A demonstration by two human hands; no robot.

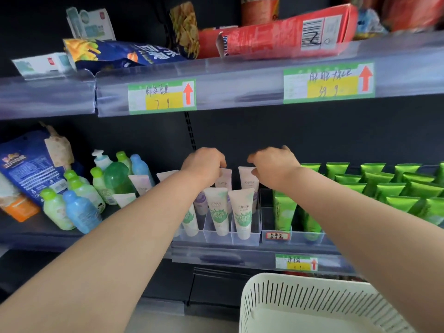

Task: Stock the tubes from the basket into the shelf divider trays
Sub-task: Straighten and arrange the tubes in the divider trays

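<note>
Fingers (219, 165) of the left hand (204, 167) curl down over the crimped top of a pale white-and-lilac plastic tube (226, 180) standing in the back row, pinching its upper edge. Beside it, the right hand (275, 168) bends its fingers (255, 164) the same way onto the top of a second white-and-lilac tube (247, 180), and the thumb is hidden behind the palm. Both hands are close together, not touching each other, and both bare forearms reach up from the lower corners of the head view.

Both held tubes stand cap-down and upright in the clear plastic shelf divider trays (246, 235) on the middle shelf. In front of them, two white tubes with green print (217, 211) fill the front compartments, and a lilac-printed tube (200, 203) shows just behind the left forearm. Right of these trays, rows of bright green tubes (283, 212) stand in their own clear trays.

A white slotted plastic basket (300, 294) sits low at the right, below the shelf edge and under the right forearm. Left of the trays are small green and blue capped bottles (80, 212) and a blue foil pouch (28, 164). On the shelf above lie a red carton (288, 37) and a dark blue snack bag (115, 54), with green-and-yellow price labels (162, 97) clipped on the rail.
</note>
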